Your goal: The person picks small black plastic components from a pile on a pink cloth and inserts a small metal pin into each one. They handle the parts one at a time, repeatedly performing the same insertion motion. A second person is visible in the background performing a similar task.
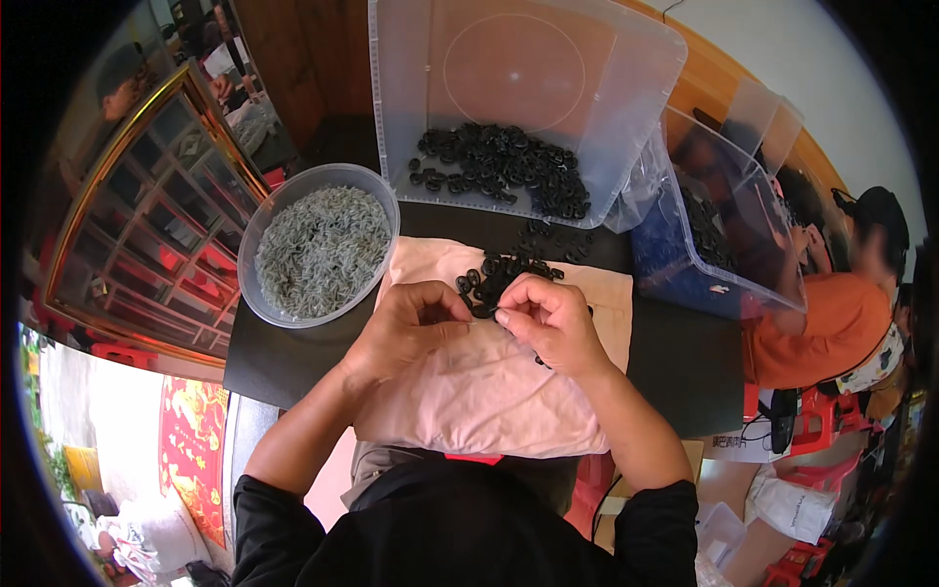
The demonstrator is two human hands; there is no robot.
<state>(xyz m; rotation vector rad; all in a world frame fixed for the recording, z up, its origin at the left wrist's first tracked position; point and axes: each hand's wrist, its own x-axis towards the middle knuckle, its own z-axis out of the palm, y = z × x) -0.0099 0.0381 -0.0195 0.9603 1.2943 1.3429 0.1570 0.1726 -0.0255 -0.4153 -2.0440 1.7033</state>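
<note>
Over a pale pink cloth (460, 391) on the dark table, both hands work close together with fingertips nearly meeting. My left hand (411, 328) is closed in a pinch, thumb against forefinger; whatever lies in it is too small to name. My right hand (558, 323) pinches a small black part between thumb and forefinger. Just beyond the fingertips lies a loose pile of small black ring-like parts (509, 269), spilling off the cloth's far edge. A round clear tub (388, 254) full of small translucent grey pieces (323, 249) stands beyond my left hand.
A large clear plastic bin (518, 73) on its side holds a heap of black parts (509, 166) at the back. Right of it stands a blue-tinted clear box (685, 259). A person in an orange top (822, 333) sits at right. A gold-framed glass panel (156, 215) stands left.
</note>
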